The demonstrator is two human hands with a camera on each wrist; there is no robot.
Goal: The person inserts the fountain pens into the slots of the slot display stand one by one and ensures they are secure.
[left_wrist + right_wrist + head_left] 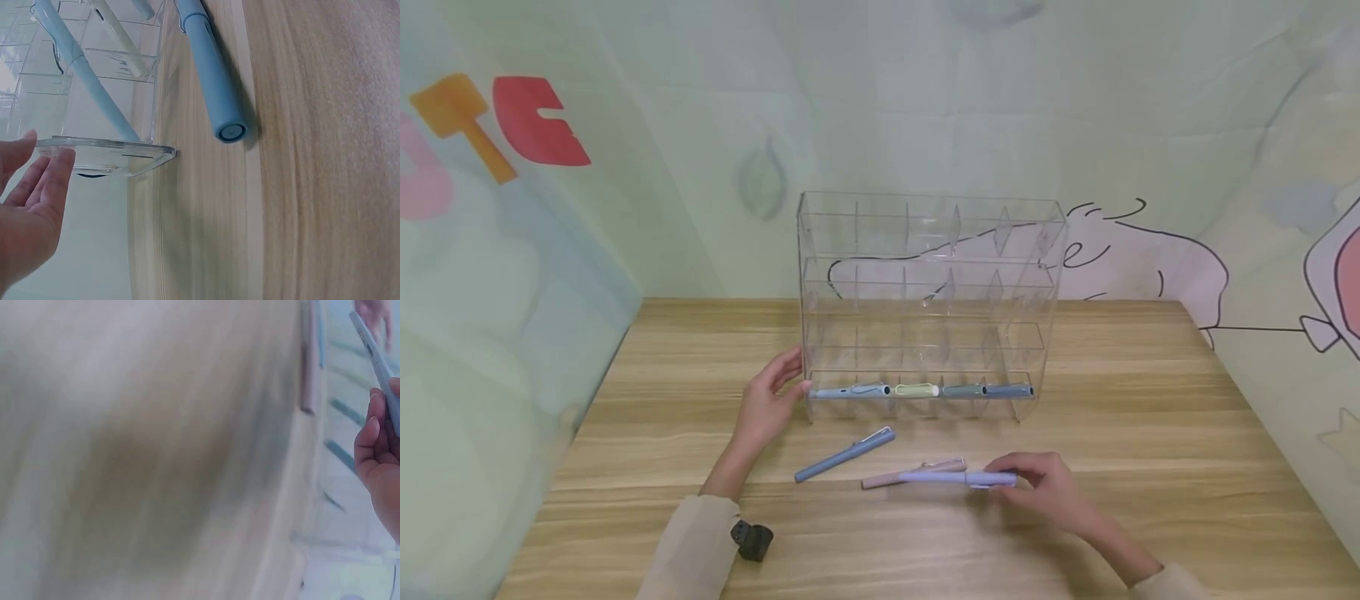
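A clear acrylic pen rack (928, 346) with several tiers stands upright on the table. My left hand (767, 404) pinches its left side panel (125, 153), the thumb by the front edge and the fingers on the outer face. My right hand (1048, 492) pinches a lavender pen (936, 477) by its capped end, its other end pointing left. Under that pen lies a pink pen (880, 481), partly covered in the head view. A blue pen (846, 454) rests on the table before the rack.
In the lowest tier lie a light blue pen (850, 391), a pale green pen (916, 390), a dark green pen (962, 391) and a dark blue pen (1009, 391). A printed cloth (715, 150) hangs behind the table (1150, 400).
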